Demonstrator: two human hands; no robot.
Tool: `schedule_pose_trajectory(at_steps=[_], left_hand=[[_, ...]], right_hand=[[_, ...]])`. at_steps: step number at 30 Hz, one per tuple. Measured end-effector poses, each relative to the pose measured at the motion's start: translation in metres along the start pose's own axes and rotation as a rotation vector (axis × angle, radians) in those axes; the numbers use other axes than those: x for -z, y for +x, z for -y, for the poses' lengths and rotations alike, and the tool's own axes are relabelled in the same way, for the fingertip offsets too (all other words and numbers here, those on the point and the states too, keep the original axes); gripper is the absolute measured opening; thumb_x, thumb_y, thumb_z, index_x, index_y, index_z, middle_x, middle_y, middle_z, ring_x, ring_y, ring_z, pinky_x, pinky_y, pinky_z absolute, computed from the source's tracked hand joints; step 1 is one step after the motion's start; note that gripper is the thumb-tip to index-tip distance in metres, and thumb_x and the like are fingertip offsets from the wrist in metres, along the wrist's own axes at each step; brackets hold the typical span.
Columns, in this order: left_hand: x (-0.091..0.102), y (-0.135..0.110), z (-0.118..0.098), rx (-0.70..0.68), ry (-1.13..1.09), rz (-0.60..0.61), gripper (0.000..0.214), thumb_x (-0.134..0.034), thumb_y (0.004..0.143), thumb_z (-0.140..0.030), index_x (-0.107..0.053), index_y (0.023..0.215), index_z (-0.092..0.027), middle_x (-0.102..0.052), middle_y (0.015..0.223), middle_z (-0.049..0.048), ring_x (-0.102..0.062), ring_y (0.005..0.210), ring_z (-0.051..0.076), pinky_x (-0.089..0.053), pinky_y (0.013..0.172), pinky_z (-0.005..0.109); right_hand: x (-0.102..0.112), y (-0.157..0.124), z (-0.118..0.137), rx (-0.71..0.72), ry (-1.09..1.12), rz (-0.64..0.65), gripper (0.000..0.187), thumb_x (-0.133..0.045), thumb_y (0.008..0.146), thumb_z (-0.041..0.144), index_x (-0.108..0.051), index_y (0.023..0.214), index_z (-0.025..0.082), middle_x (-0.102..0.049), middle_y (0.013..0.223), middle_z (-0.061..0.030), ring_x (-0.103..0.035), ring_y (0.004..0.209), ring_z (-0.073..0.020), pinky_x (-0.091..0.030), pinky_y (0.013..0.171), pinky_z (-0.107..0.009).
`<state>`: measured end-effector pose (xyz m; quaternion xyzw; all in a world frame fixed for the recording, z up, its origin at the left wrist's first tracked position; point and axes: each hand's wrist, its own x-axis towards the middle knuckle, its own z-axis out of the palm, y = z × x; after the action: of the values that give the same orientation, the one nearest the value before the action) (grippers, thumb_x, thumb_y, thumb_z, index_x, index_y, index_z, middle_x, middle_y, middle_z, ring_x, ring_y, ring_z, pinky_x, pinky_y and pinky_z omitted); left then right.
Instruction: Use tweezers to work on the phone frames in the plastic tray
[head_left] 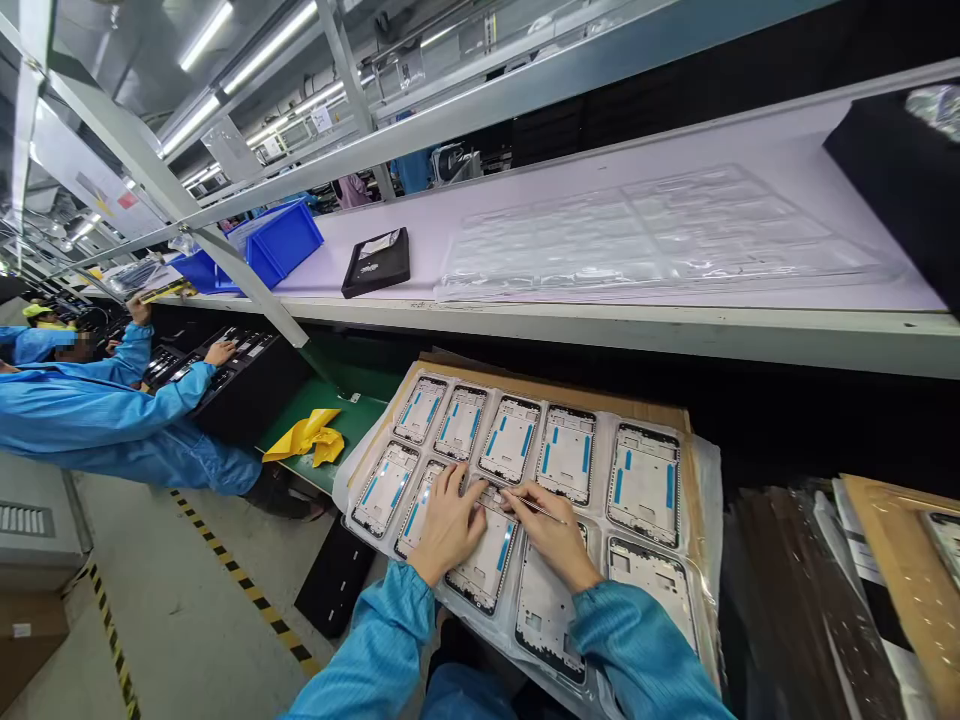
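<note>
Several phone mid-frames with white backing and blue strips lie in rows in a plastic tray (660, 480) on a cardboard sheet (540, 385). My left hand (448, 525) rests its fingertips on a mid-frame (487, 555) near the tray's middle. My right hand (551, 535) pinches slim metal tweezers (536, 508), their tips reaching toward the top end of that same frame. Both hands nearly meet there, and they hide much of that frame. Whatever lies at the tweezer tips is too small to tell.
A shelf above holds a transparent stack of trays (660, 240), a black tray (376, 262) and blue bins (281, 245). A co-worker in a blue smock (97, 400) works at the left, beside a green mat (352, 420) bearing a yellow cloth (307, 437).
</note>
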<state>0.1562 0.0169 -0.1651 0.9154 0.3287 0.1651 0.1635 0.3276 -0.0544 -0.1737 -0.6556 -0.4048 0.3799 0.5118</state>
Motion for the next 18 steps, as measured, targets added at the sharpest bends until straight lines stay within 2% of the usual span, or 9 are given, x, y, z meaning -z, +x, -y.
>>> schedule_pose_trajectory(at_steps=[8, 12, 18], left_hand=[[0.000, -0.002, 0.000, -0.028, 0.089, 0.022, 0.049, -0.050, 0.090, -0.014, -0.060, 0.136, -0.022, -0.032, 0.151, 0.0128, -0.026, 0.140, 0.032, -0.032, 0.115, 0.054], [-0.004, -0.002, 0.005, -0.059, 0.116, 0.006, 0.050, -0.048, 0.089, -0.012, -0.059, 0.137, -0.022, -0.030, 0.152, 0.0130, -0.025, 0.140, 0.033, -0.034, 0.113, 0.056], [-0.002, -0.003, 0.000, -0.014, 0.110, 0.015, 0.044, -0.049, 0.093, -0.021, -0.059, 0.135, -0.023, -0.033, 0.153, 0.0112, -0.028, 0.142, 0.032, -0.030, 0.117, 0.054]], right_hand=[[0.000, 0.001, -0.001, 0.002, 0.002, 0.039, 0.044, -0.056, 0.082, 0.058, -0.060, 0.076, 0.015, -0.066, 0.083, -0.0066, -0.064, 0.084, -0.0210, -0.044, 0.081, -0.030], [0.001, 0.001, 0.004, -0.011, -0.022, 0.066, 0.050, -0.051, 0.080, 0.065, -0.057, 0.074, 0.016, -0.065, 0.081, -0.0068, -0.064, 0.085, -0.0232, -0.042, 0.082, -0.032], [0.002, 0.004, 0.010, -0.026, -0.009, 0.085, 0.055, -0.049, 0.076, 0.072, -0.055, 0.075, 0.017, -0.064, 0.083, -0.0084, -0.063, 0.087, -0.0243, -0.044, 0.082, -0.033]])
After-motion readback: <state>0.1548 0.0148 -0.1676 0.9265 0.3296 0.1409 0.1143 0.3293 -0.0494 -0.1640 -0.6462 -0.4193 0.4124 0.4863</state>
